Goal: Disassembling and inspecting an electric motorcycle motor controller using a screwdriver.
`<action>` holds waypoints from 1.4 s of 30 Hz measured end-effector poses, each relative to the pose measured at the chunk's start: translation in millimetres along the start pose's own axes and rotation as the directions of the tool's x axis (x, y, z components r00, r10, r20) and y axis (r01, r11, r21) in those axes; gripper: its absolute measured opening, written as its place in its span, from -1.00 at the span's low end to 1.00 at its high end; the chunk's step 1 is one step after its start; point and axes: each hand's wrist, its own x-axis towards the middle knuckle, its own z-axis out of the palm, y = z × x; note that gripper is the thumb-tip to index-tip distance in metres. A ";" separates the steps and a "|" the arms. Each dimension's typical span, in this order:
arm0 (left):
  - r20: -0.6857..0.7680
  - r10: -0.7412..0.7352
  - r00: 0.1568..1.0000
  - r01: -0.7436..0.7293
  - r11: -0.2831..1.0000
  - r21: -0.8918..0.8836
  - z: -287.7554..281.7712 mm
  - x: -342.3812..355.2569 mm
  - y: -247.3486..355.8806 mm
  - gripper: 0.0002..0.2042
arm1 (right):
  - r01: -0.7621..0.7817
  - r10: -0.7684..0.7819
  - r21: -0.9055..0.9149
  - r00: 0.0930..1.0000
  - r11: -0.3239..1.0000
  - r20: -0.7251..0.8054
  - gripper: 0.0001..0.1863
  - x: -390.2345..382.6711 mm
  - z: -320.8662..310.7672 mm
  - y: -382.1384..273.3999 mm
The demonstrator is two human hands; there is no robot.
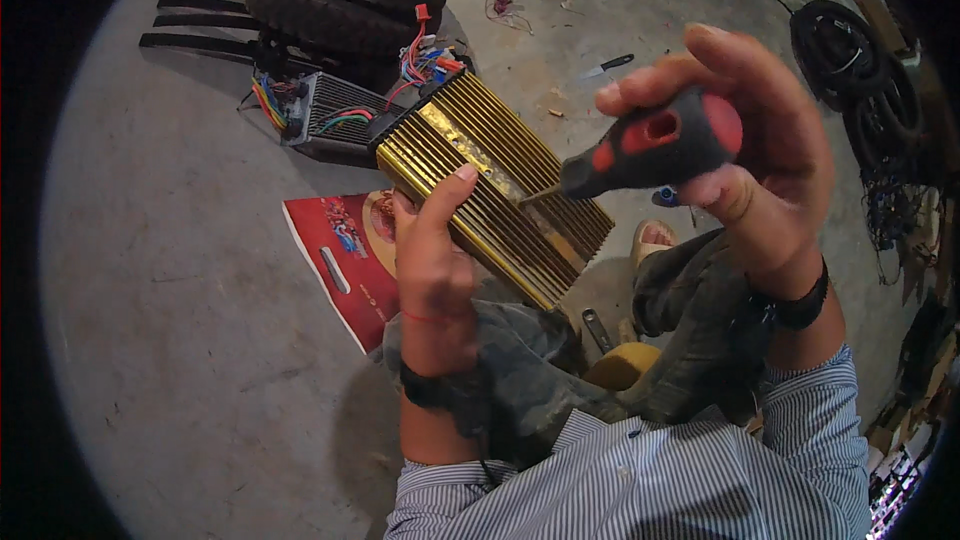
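My left hand (437, 250) grips the near left edge of a gold finned motor controller (510, 155), its thumb lying over the fins. Colored wires with connectors (430, 65) come out of the controller's far left end. In my right hand (770, 140) is a stubby screwdriver (655, 143) with a black and red handle, held between thumb and fingers. Its short shaft points down left at the worn strip along the middle of the controller; I cannot tell whether the tip touches it.
Behind the controller lie a grey finned controller (345, 105) with wires and stacked black tires (320, 10). A red bag (340, 260) is under my left hand. A knife (610, 66) lies on the concrete floor. Coiled black tubes (840, 55) lie far right. A wrench (597, 330) sits between my legs.
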 end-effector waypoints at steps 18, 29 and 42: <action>0.020 0.059 0.998 -0.060 0.997 0.052 -4.7 4.9 -5.9 -0.68 | -0.074 0.075 0.016 0.986 0.997 -0.147 -0.33 0.3 10.6 1.8; -0.041 0.036 0.999 -0.033 0.996 0.088 -5.2 5.1 -8.8 -0.64 | 0.030 -0.030 -0.239 1.000 0.971 0.004 -0.37 -2.9 -5.7 11.1; -0.043 0.017 0.999 -0.016 1.000 0.015 -4.6 5.0 -6.7 -0.61 | 0.084 -0.077 -0.275 0.996 0.958 0.038 -0.37 -4.1 -16.5 14.7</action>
